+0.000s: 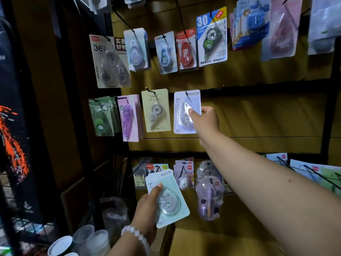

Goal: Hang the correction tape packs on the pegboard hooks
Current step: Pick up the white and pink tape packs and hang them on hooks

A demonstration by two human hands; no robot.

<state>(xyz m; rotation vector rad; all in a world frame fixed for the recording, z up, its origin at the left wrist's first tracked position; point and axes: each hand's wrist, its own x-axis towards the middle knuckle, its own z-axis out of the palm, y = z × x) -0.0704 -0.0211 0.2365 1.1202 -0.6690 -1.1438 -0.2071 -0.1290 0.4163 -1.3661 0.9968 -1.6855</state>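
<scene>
My right hand [205, 120] reaches up to the middle row and pinches the right edge of a pale lilac correction tape pack [181, 111], thumb on its front. That pack's hole is on a black hook [186, 93]. Lower down, my left hand [147, 206] grips a small stack of mint-green correction tape packs [170, 198], thumb across the top card. The stack is tilted, its top leaning left.
Other packs hang to the left on the middle row: cream [156, 110], purple [129, 118], green [101, 116]. The top row holds several more, including a blue "30" pack [212, 36]. Purple packs [209, 193] fill lower hooks. Plastic cups [88, 239] stand at bottom left.
</scene>
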